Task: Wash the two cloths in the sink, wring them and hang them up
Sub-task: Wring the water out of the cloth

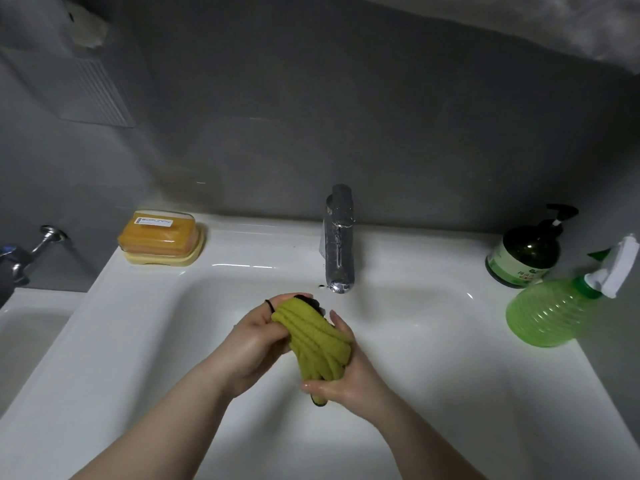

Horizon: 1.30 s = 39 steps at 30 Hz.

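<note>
Though fixed to the wall at far left, beyond the rim, plays no part just now: tap (20, 258). Next along, parked on the back ledge of the sink (263, 252), probably to stay out of the water yet within reach: soap box (161, 239), lid on. Then, raised over the middle of the basin to shed drips inside it: left hand (252, 344), fingers curled tight round the upper end of the cloth (315, 341), a dark band (270, 304) on one finger. Held clear of the basin floor, between both hands and just in front of the spout: that green cloth, twisted into a ridged rope. Looks like wringing, with opposite ends gripped so as to turn one against the other. Dark scrap at top and bottom of the twist; cannot tell whether trim or a second cloth. Behind, faucet (339, 244), no stream visible, fitting for squeezing water out rather than rinsing. Just right of it, right hand (353, 379), wet, palm under the lower end, fingers clamped round it, one digit standing up beside the twist. Farther right on the ledge, well apart from the work: pump bottle (526, 254) and, nearer, spray bottle (550, 310). Hanging not yet done.
</note>
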Tool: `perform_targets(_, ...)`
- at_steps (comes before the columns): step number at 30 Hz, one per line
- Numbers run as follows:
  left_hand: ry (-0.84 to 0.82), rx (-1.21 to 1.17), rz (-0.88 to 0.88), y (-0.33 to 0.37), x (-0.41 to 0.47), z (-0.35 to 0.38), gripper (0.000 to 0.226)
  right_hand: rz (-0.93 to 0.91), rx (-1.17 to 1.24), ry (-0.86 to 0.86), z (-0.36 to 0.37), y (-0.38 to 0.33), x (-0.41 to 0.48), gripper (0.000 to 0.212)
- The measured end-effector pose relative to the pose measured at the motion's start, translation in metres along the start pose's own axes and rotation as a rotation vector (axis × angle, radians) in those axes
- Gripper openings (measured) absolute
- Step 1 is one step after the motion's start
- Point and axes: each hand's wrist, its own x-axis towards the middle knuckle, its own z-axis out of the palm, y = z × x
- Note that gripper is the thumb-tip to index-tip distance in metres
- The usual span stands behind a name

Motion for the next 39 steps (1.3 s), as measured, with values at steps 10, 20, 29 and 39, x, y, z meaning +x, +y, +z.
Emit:
perform_targets(10,0.363,-0.434,-0.158,-0.029,0.016,-0.003,0.026,-0.454,-0.938,0.687,0.014,0.005,0.024,0.036)
perform_targets(20,0.523,-0.512,-0.262,-0.023,0.050,0.007,0.048,0.040,0.221,0.272,0.037,-0.002,0.038,0.035)
perform_targets(29,0.174,0.305,-0.467,-0.023,0.045,0.007,0.048,0.001,-0.484,-0.119,0.028,0.021,0.042,0.015)
perform_targets(39,0.069,-0.427,-0.549,-0.060,0.017,-0.039,0.035,-0.221,-1.188,0.218,0.003,0.016,0.043,0.036)
